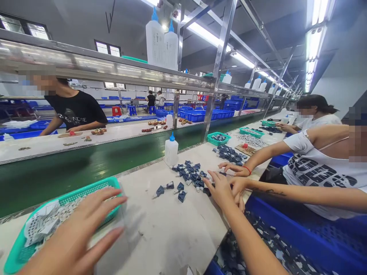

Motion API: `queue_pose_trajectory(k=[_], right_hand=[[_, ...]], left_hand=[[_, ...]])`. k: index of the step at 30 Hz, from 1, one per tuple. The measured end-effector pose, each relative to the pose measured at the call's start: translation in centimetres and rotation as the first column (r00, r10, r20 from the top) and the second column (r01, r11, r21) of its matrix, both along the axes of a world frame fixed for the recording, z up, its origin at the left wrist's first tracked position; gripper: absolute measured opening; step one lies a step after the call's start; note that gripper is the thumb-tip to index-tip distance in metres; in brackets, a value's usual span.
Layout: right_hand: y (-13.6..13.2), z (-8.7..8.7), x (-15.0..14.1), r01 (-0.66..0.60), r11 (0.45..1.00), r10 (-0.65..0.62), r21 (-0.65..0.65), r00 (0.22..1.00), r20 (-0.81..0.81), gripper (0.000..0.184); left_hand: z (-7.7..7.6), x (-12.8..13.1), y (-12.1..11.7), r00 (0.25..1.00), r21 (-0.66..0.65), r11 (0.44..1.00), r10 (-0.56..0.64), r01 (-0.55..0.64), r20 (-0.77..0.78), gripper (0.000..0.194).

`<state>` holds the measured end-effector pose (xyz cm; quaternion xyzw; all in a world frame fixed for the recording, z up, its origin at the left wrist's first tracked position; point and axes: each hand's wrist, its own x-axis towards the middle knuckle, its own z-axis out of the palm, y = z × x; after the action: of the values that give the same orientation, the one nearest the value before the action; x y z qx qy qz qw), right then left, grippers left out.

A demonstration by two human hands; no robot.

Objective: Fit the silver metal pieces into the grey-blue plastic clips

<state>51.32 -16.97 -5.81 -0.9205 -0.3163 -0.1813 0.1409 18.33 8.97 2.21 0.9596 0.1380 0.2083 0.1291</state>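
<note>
Left grip: the left hand [71, 233] is open, fingers spread, palm down over a teal plastic basket [94, 194] holding pale papery scraps.

Right grip: the right hand [220, 189] is curled beside the edge of the parts; whether it holds one, I cannot tell.

Blue parts: a loose pile of dark blue plastic parts [189, 175] lies on the worktop [169, 233], between the two hands, with a few strays [177, 192] nearer the basket.

Neighbour: a co-worker in a white T-shirt [321, 172] sits just to the right, with both hands [235, 168] close to the pile; a red bracelet [247, 170] circles one wrist.

Worktop: a long pale surface, scuffed and marked, carrying a white squeeze bottle with a blue cap [171, 149] and a teal tray [218, 138].

Below right: a blue bin [301, 244] is heaped with dark parts.

Room: across a green-sided belt [57, 179], a person in a black T-shirt [76, 110] works at a matching bench; blue crates [195, 115] are stacked beyond, under a steel shelf [86, 63] and long ceiling lights [203, 32].
</note>
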Motion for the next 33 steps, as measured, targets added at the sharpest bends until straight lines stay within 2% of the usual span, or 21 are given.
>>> queue_pose_trajectory(k=[2, 6, 8, 11, 15, 19, 24, 28, 31, 33], right_hand=[[-0.9, -0.5, -1.0, 0.055, 0.998, -0.056, -0.037, 0.998, -0.034, 0.047], [0.0, -1.1, -1.2, 0.022, 0.99, -0.041, -0.141, 0.99, -0.133, 0.075], [1.2, -0.9, -0.1, -0.004, 0.985, -0.026, -0.174, 0.985, -0.172, 0.08], [2.8, 0.0, 1.5, -0.09, 0.974, 0.046, -0.21, 0.978, -0.204, 0.076], [3.7, 0.7, 1.2, -0.218, 0.952, 0.182, -0.213, 0.967, -0.18, 0.061], [3.4, 0.3, -1.4, -0.215, 0.963, 0.199, -0.164, 0.974, -0.109, 0.046], [3.0, 0.1, -4.5, -0.243, 0.963, 0.237, -0.113, 0.969, -0.063, 0.037], [3.2, -0.1, -5.8, -0.233, 0.966, 0.23, -0.108, 0.972, -0.045, 0.041], [3.7, -0.1, -6.7, -0.184, 0.976, 0.183, -0.113, 0.983, -0.015, 0.038], [4.0, -0.2, -7.4, -0.137, 0.984, 0.139, -0.114, 0.99, 0.009, 0.033]], left_hand=[[-0.7, 5.4, -0.9, 0.96, -0.04, 0.997, -0.073, 0.064, -0.269, 0.051], [-4.1, 15.3, -3.1, 0.914, -0.068, 0.994, -0.105, 0.085, -0.391, 0.091], [-5.6, 18.3, -4.3, 0.906, -0.061, 0.993, -0.115, 0.099, -0.407, 0.094], [-6.7, 20.5, -6.0, 0.912, -0.036, 0.988, -0.152, 0.149, -0.381, 0.08], [-6.8, 21.3, -7.3, 0.921, -0.002, 0.972, -0.222, 0.233, -0.321, 0.058], [-6.9, 21.0, -7.0, 0.921, 0.029, 0.966, -0.235, 0.256, -0.31, 0.043], [-6.8, 19.6, -6.0, 0.91, 0.059, 0.959, -0.243, 0.278, -0.336, 0.04], [-6.3, 18.3, -5.5, 0.901, 0.081, 0.954, -0.243, 0.29, -0.36, 0.039], [-5.5, 17.6, -5.3, 0.901, 0.102, 0.954, -0.227, 0.282, -0.37, 0.037], [-4.4, 17.1, -5.3, 0.908, 0.115, 0.954, -0.222, 0.279, -0.356, 0.036]])
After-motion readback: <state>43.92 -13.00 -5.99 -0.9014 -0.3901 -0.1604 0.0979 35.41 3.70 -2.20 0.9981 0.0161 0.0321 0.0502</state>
